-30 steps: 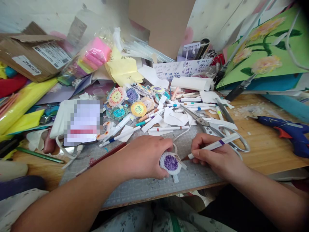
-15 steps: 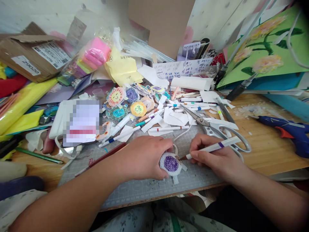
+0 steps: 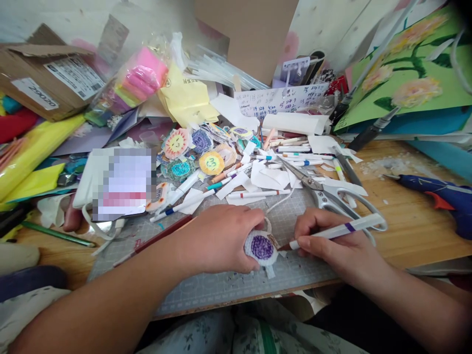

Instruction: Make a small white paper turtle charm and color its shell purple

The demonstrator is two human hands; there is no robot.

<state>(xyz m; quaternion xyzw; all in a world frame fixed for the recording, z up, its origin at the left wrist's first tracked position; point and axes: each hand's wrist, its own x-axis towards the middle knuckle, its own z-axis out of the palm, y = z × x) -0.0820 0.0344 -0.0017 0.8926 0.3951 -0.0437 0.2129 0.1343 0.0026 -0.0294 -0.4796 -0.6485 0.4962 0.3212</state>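
Observation:
My left hand [image 3: 230, 238] is closed around a small round paper cutout [image 3: 261, 247], white with a purple textured centre and brown marks at its upper right edge. Between the fingers and thumb of my right hand [image 3: 326, 241] is a white marker [image 3: 339, 229] with a purple band. Its brown tip points left and meets, or nearly meets, the cutout's right edge. Beneath both hands lies a grey cutting mat [image 3: 206, 297]. Silver scissors [image 3: 324, 196] rest just behind my right hand, their handles partly covered by the marker.
Several coloured round cutouts [image 3: 211, 162] are piled behind my hands, with loose markers [image 3: 258, 194] and paper scraps [image 3: 271, 176] beside them. A blurred phone [image 3: 123, 184] lies left. A blue glue gun [image 3: 431, 189] rests right. A cardboard box [image 3: 47, 83] stands at back left.
My right hand and the marker have shifted slightly right, and the marker's brown tip now sits lower along the cutout's edge. My left hand keeps its hold on the cutout.

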